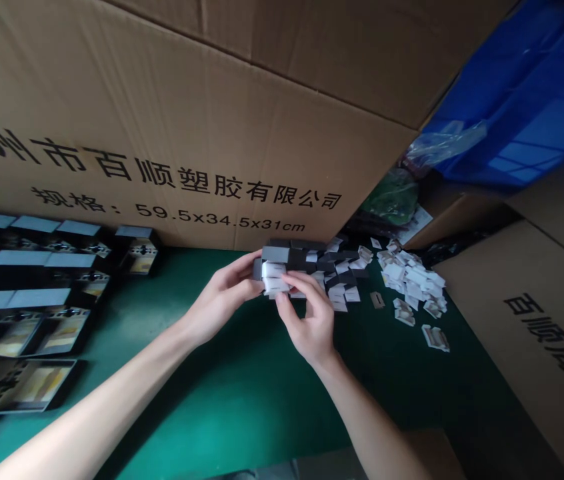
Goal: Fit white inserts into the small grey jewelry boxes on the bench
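Note:
At the far side of the green table, my left hand (229, 290) reaches to the near left end of a cluster of small dark grey boxes (276, 255). Its thumb and fingers close round a small box with a white insert (275, 287). From the right, my right hand (313, 320) pinches the edge of that white insert between thumb and fingertips. More dark boxes with white pieces (337, 293) lie close behind and beside my right hand. The underside of the held box is hidden by my fingers.
A big cardboard carton (187, 133) walls off the back. Rows of open black boxes (57, 330) stand at left. Loose white plastic pieces (412, 277) are heaped at right, before another carton (537, 300). A blue bin (527, 113) is behind. Green tabletop (242, 407) shows in front.

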`<state>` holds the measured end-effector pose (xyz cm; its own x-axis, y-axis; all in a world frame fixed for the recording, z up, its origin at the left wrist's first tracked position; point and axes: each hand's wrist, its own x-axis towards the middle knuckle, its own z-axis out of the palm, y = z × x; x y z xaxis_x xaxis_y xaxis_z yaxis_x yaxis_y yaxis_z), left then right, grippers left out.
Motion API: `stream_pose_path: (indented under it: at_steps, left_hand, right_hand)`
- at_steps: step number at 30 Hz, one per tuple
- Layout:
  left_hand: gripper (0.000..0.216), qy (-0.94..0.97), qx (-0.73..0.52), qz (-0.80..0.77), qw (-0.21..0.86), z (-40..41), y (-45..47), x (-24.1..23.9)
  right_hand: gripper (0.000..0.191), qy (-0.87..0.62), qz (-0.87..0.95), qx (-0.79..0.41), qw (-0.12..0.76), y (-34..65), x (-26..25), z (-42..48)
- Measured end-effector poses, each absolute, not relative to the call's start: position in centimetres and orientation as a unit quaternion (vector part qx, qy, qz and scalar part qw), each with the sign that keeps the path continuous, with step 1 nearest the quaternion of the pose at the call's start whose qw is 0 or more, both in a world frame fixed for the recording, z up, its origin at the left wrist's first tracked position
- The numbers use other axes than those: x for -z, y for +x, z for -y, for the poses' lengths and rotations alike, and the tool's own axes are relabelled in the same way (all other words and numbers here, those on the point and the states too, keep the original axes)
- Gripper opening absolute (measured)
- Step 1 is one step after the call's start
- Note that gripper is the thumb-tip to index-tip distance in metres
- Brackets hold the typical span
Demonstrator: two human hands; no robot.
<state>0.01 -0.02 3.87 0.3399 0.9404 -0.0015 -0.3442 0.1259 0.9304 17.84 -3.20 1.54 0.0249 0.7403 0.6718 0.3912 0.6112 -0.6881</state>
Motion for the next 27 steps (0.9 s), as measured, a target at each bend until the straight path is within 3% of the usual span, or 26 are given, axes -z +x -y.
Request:
stream_pose_path:
  at_steps: [23,27]
  left_hand:
    - [0.067,0.474,-0.45,-0.331,0.68,-0.18,-0.31,-3.42]
    - [0.08,0.519,-0.437,-0.311,0.665,-0.07,-0.35,-3.83]
  right_hand:
    - [0.025,-0.417,0.704,-0.073,0.57,17.64,-2.23,3.13]
    - [0.024,-0.422,0.7,-0.062,0.572,17.63,-2.24,3.15]
